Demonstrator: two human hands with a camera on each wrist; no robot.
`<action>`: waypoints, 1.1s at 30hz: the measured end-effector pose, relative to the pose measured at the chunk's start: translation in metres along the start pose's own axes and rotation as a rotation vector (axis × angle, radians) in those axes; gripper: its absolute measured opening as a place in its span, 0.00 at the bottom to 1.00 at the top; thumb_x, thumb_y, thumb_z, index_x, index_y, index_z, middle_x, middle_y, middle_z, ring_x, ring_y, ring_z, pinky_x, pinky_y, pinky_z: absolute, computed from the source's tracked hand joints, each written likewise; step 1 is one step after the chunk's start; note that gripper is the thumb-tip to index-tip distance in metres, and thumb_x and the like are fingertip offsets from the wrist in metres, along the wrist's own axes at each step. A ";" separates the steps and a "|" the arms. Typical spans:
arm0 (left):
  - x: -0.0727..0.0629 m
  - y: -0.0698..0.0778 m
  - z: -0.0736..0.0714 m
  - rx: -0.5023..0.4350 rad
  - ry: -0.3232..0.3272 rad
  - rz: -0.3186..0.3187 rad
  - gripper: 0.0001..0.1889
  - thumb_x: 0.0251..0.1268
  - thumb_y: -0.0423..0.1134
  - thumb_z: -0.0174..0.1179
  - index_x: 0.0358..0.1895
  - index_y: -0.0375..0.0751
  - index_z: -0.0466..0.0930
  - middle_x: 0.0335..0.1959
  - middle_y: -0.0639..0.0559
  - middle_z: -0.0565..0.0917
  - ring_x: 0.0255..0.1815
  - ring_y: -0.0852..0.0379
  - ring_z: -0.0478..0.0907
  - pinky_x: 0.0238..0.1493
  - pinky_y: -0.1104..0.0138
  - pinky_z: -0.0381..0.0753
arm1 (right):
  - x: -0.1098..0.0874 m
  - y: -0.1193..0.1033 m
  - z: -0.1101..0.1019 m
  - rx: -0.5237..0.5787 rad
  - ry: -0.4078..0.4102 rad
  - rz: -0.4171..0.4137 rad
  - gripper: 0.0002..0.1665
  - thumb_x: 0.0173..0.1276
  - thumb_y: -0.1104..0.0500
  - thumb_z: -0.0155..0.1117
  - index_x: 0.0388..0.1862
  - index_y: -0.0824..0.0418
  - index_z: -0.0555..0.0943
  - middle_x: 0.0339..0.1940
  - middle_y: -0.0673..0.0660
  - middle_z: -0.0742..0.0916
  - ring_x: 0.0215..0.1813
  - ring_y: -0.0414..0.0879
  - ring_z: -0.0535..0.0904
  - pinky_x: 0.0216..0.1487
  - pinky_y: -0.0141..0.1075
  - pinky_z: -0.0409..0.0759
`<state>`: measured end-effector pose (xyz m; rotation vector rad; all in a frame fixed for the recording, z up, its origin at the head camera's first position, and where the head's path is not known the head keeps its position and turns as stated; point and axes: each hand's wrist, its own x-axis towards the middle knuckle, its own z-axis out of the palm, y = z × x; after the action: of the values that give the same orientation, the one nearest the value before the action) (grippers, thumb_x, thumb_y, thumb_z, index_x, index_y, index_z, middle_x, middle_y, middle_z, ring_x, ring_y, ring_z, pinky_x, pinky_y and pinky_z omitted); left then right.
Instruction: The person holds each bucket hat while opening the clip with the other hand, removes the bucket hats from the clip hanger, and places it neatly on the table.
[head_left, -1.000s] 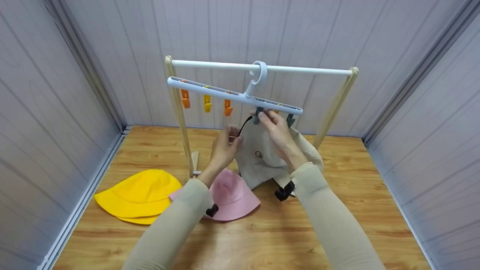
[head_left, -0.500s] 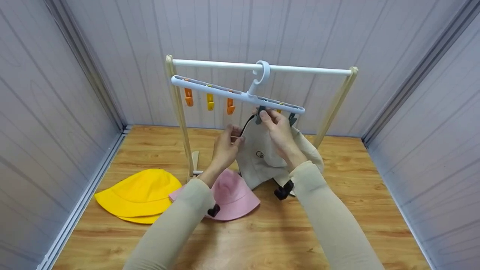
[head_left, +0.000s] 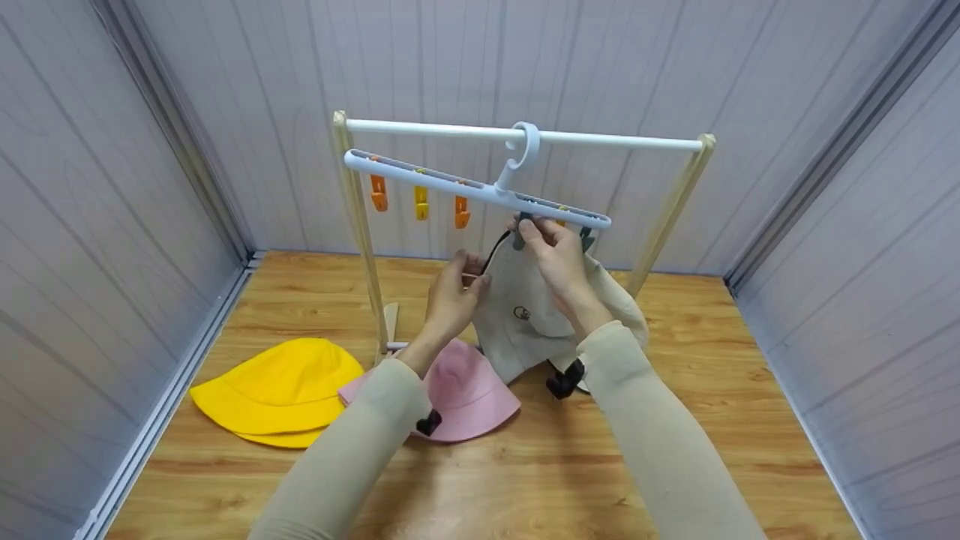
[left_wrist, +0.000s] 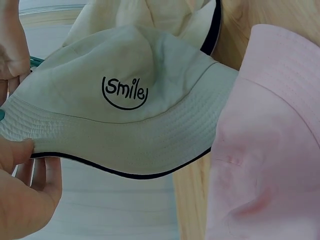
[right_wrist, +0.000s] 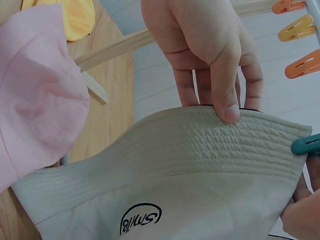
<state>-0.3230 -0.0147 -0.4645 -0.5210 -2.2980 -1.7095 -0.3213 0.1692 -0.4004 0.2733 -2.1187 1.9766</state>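
In the head view a beige bucket hat (head_left: pixel 510 330) with dark edging and a "Smile" print (left_wrist: pixel 125 92) hangs below a pale blue clip hanger (head_left: pixel 495 196). My left hand (head_left: pixel 452 296) pinches the brim's edge between thumb and fingers. At the brim's corner a dark green clothespin (right_wrist: pixel 306 144) bites the fabric. My right hand (head_left: pixel 561 262) holds this clothespin, thumb in front; in the right wrist view its fingers (right_wrist: pixel 302 215) are partly cut off. Behind the hat, more beige cloth (head_left: pixel 619 300) hangs near another dark green clothespin (head_left: pixel 586 238).
The hanger hooks over the white bar (head_left: pixel 622 140) of a wooden rack (head_left: pixel 671 217) and tilts down rightward. Orange clothespins (head_left: pixel 379 193) and yellow ones (head_left: pixel 421 203) dangle from it. Yellow hats (head_left: pixel 281 382) and a pink hat (head_left: pixel 469 397) lie on the wooden floor (head_left: pixel 712 420).
The hanger has shifted slightly to the right, its left end rising a little. Both hands have moved slightly right with it, keeping their holds.
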 end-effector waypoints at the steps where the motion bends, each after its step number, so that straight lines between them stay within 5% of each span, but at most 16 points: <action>1: 0.000 0.000 0.000 -0.001 0.001 -0.001 0.08 0.76 0.29 0.63 0.53 0.38 0.79 0.49 0.43 0.87 0.50 0.49 0.86 0.49 0.58 0.88 | 0.000 -0.001 0.000 -0.004 0.003 0.002 0.24 0.84 0.51 0.59 0.67 0.66 0.82 0.60 0.59 0.89 0.69 0.46 0.79 0.76 0.41 0.71; 16: 0.000 -0.002 0.001 -0.012 -0.009 0.006 0.08 0.76 0.28 0.63 0.53 0.37 0.80 0.49 0.43 0.86 0.49 0.49 0.86 0.51 0.58 0.87 | 0.001 -0.006 0.003 -0.017 0.060 0.060 0.23 0.82 0.50 0.63 0.65 0.64 0.85 0.59 0.59 0.90 0.67 0.45 0.83 0.75 0.40 0.73; 33: -0.002 -0.004 0.000 -0.040 -0.003 0.032 0.08 0.76 0.27 0.62 0.52 0.36 0.80 0.47 0.43 0.86 0.48 0.48 0.86 0.50 0.57 0.87 | 0.006 -0.006 0.006 -0.063 0.121 0.038 0.20 0.79 0.51 0.67 0.54 0.67 0.90 0.47 0.55 0.93 0.58 0.45 0.87 0.67 0.40 0.78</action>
<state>-0.3224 -0.0161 -0.4684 -0.5654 -2.2489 -1.7434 -0.3258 0.1628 -0.3929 0.1006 -2.1197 1.8917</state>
